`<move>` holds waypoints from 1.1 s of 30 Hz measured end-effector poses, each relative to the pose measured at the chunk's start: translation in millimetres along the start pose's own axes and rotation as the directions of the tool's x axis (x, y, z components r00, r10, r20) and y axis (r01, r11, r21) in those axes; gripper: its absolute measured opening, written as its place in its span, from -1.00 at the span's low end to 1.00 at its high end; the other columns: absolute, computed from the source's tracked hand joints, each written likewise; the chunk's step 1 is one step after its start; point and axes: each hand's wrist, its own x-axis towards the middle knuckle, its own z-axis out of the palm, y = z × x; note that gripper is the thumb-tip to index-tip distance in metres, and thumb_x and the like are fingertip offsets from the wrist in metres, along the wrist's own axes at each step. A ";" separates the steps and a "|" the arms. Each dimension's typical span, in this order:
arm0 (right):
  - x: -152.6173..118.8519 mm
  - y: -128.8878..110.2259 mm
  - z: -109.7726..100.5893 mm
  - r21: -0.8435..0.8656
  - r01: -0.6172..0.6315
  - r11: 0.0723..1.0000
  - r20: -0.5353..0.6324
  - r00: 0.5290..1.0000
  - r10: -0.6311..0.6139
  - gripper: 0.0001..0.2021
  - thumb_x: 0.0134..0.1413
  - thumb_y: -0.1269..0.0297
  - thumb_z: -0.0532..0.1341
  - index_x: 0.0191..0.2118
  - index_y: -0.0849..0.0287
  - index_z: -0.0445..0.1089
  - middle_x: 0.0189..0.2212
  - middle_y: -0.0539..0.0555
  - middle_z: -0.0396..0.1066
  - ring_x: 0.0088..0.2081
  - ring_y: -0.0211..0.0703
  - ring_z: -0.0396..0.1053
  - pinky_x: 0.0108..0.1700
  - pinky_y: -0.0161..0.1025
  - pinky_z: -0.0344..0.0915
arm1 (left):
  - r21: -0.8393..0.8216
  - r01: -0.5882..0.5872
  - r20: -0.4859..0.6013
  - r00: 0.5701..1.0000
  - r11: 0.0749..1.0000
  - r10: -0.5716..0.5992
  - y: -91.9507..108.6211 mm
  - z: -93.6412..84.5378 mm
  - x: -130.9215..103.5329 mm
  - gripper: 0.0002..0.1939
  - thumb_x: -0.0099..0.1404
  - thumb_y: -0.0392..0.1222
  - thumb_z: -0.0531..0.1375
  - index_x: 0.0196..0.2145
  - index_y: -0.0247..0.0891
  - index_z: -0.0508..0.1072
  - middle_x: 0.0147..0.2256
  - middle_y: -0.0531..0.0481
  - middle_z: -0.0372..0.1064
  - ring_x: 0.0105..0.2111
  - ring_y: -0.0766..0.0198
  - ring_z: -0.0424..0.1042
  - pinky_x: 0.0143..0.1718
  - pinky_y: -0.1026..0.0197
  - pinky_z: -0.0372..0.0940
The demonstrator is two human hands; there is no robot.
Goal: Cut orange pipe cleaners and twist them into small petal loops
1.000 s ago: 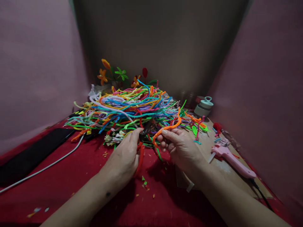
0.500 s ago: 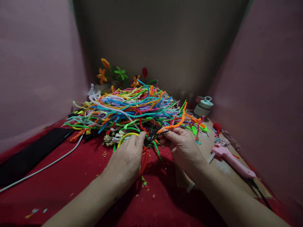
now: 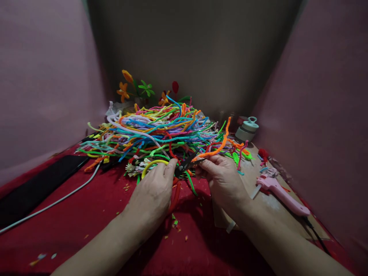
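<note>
My left hand is closed around the handles of a pair of scissors with dark blades and a red handle loop; the blades stand apart, pointing right. Between them lies the end of an orange pipe cleaner. My right hand pinches this pipe cleaner close to the blades, and its long free part bends up and away. The right fingertips are partly hidden behind the hand. Just beyond both hands rises a big heap of multicoloured pipe cleaners.
On the right, a pink glue gun rests on a beige board near a pale green lidded jar. A black flat case and a white cable lie left. Pipe-cleaner flowers stand behind. Scraps dot the red cloth.
The free end of the orange pipe cleaner has swung slightly up and to the right. Both hands and the scissors stay nearly in place.
</note>
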 end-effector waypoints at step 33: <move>-1.2 -0.2 0.8 0.112 -0.254 0.961 0.057 0.967 0.249 -0.97 -0.39 0.48 0.21 -0.63 0.28 0.38 -0.67 0.01 0.32 -0.61 -0.34 0.24 -0.52 -0.36 0.16 | 0.089 0.006 0.164 0.986 0.996 -0.020 4.2 0.4 3.0 -0.49 0.23 -0.47 -0.12 0.15 -0.49 0.00 -0.26 -0.23 0.25 -0.26 0.12 0.28 -0.23 0.02 0.28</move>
